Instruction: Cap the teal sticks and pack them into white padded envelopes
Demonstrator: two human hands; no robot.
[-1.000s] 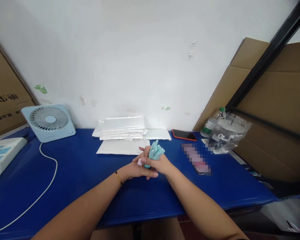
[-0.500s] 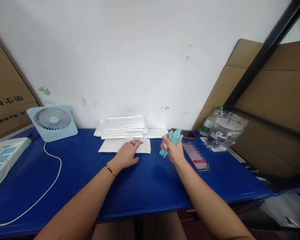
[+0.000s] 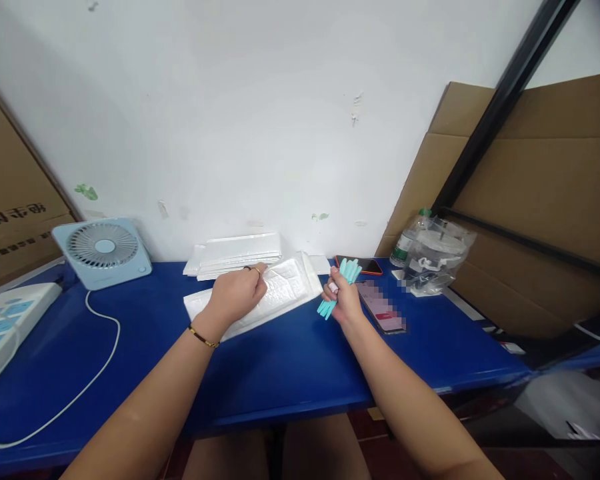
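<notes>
A white padded envelope (image 3: 285,285) lies aslant in front of me, its right end raised towards my other hand. My left hand (image 3: 237,291) is closed on its near side, fingers curled and partly hidden from view. In my right hand (image 3: 347,300) is a bundle of slim teal sticks (image 3: 351,269), held in a fist, with ends poking out above and below; their exact kind is hard to tell. Behind the envelope a stack of similar white envelopes (image 3: 240,248) rests against the wall.
A light blue fan (image 3: 101,250) and a white power strip (image 3: 15,317) stand left on the blue table (image 3: 280,387). On the right are a pinkish-screened phone (image 3: 381,307), an orange-edged phone (image 3: 365,265), a green-capped bottle (image 3: 404,247) and a clear plastic bag (image 3: 437,257).
My left hand has closed on the front envelope and turned it, so its right end now points up and right. My right hand still grips the teal sticks. The view has shifted slightly.
</notes>
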